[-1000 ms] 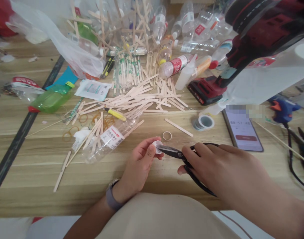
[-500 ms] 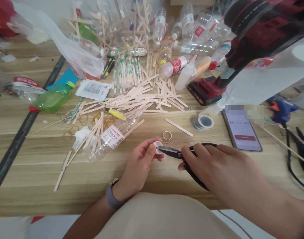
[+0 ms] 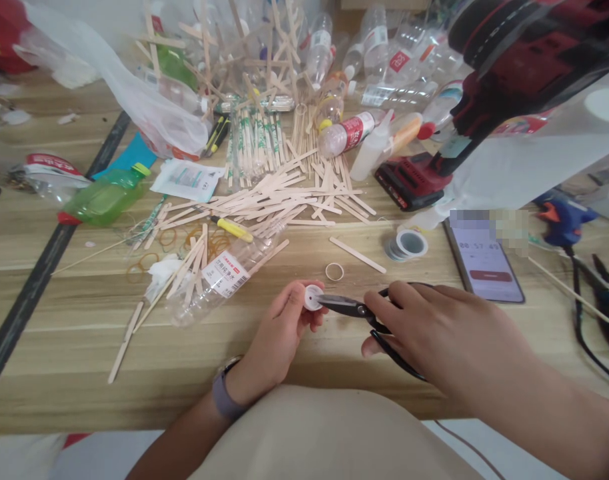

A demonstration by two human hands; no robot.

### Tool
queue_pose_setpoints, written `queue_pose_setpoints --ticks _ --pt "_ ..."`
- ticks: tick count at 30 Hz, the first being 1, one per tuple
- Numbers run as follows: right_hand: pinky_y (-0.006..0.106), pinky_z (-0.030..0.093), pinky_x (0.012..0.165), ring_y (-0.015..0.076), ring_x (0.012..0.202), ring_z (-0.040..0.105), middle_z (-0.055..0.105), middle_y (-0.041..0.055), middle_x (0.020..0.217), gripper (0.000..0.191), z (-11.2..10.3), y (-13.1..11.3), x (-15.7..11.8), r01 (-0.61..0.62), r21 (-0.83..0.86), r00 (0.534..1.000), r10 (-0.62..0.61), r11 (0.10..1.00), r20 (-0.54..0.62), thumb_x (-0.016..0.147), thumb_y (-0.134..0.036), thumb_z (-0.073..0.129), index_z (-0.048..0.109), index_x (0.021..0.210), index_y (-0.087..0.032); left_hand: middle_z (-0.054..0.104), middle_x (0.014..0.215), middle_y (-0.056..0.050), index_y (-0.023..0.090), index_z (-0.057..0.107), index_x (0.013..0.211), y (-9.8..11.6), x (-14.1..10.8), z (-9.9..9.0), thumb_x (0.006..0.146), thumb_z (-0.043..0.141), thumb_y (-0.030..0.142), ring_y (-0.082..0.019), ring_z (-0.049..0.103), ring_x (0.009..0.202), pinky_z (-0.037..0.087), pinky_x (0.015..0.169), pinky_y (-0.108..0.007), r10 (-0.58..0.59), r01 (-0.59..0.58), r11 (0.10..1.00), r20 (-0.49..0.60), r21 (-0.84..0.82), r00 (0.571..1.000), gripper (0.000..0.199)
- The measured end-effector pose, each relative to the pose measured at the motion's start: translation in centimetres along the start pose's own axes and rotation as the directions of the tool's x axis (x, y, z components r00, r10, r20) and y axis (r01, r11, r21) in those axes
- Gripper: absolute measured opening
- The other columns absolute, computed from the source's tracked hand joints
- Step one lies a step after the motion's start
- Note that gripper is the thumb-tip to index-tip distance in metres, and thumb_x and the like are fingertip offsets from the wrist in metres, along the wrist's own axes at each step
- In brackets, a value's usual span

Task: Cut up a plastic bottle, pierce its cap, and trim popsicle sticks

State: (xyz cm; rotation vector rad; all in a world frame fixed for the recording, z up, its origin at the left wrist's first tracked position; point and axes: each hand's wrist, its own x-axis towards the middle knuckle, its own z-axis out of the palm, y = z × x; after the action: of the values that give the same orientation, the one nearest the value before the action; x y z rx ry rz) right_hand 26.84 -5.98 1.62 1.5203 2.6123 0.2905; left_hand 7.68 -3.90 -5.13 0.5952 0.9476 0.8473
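Scissors with black handles and grey metal blades [image 3: 343, 305] are gripped in my right hand [image 3: 434, 327], fingers curled round the handles. My left hand [image 3: 274, 337] pinches a small round white plastic cap [image 3: 312, 305] at its edge, above the pale wooden table [image 3: 169, 373]. Half a second ago my thumb lay across the cap's front; now it has slid to the rim, and a dark hole shows near the middle. The blade tip sits nearer the right edge, so I judge the piercing paused; contact I cannot tell.
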Motion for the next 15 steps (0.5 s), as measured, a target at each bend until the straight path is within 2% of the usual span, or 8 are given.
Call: queue_pose_setpoints --ticks 3,6,9,15 --pt "0.030 0.029 0.058 0.0233 0.060 0.063 0.060 0.0008 0.068 0.042 0.03 -0.03 0.19 -0.006 0.043 1.000 0.005 0.999 0.007 0.062 -0.049 0.086 0.063 0.082 -0.020 0.060 0.076 -0.001 0.017 0.066 0.099 0.15 0.01 0.11 0.087 0.059 0.051 -0.014 0.052 0.069 0.042 0.066 -0.027 0.023 -0.023 1.000 -0.004 0.022 1.000 0.037" --pt "0.028 0.020 0.052 0.0229 0.049 0.060 0.057 -0.0010 0.060 0.033 0.08 -0.24 0.21 -0.004 0.051 1.000 0.004 0.999 0.002 0.065 -0.041 0.084 0.061 0.076 -0.020 0.058 0.076 -0.001 0.016 0.065 0.101 0.31 -0.06 0.21 0.087 0.059 0.052 -0.014 0.052 0.071 0.042 0.068 -0.028 0.034 -0.034 0.999 -0.008 0.035 0.999 0.039" --pt "0.027 0.008 0.053 0.0235 0.043 0.058 0.057 -0.0007 0.057 0.029 0.12 -0.48 0.22 -0.002 0.058 0.999 0.000 0.998 0.037 0.068 -0.037 0.082 0.060 0.073 -0.019 0.058 0.076 -0.001 0.016 0.064 0.102 0.36 -0.15 0.26 0.088 0.058 0.052 -0.014 0.052 0.071 0.042 0.070 -0.029 0.039 -0.039 0.998 0.008 0.049 0.999 0.039" --pt "0.027 0.004 0.056 0.0248 0.043 0.058 0.058 0.0006 0.057 0.026 0.01 -0.64 0.31 -0.013 0.063 0.999 0.010 0.998 0.042 0.070 -0.035 0.080 0.060 0.073 -0.019 0.057 0.074 0.000 0.015 0.062 0.102 0.44 -0.15 0.37 0.087 0.058 0.051 -0.014 0.051 0.070 0.041 0.071 -0.029 0.032 -0.033 0.998 0.023 0.052 0.999 0.040"
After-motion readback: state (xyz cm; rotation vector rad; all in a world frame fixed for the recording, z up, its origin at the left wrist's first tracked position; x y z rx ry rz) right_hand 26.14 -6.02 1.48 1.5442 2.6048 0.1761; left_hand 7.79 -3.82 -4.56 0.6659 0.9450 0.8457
